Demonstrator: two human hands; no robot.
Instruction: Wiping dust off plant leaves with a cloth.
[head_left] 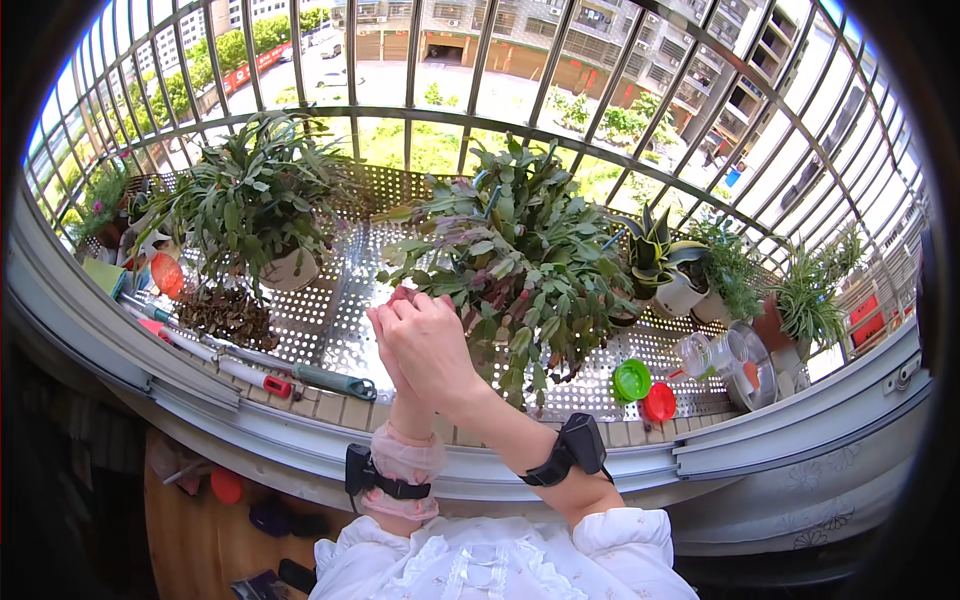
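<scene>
My two hands are brought together at the left edge of a large leafy potted cactus (pixel 520 240) with flat, segmented green and purplish stems. My right hand (pixel 430 340) lies over the left, its fingers curled in. Behind it, my left hand (pixel 384 348) is partly covered, with its fingers bent toward the same spot. Both look closed, but whatever lies between the fingers is hidden. The nearest leaves hang right at the fingertips; I cannot tell whether they touch.
A second leafy plant (pixel 250 190) in a white pot stands left, beside dry brown leaf litter (pixel 228 316). Handled tools (pixel 335 380) lie along the ledge. Right are green (pixel 631 380) and red (pixel 659 401) lids, a clear bottle (pixel 705 352) and a snake plant (pixel 655 255). Metal bars (pixel 410 60) enclose the shelf.
</scene>
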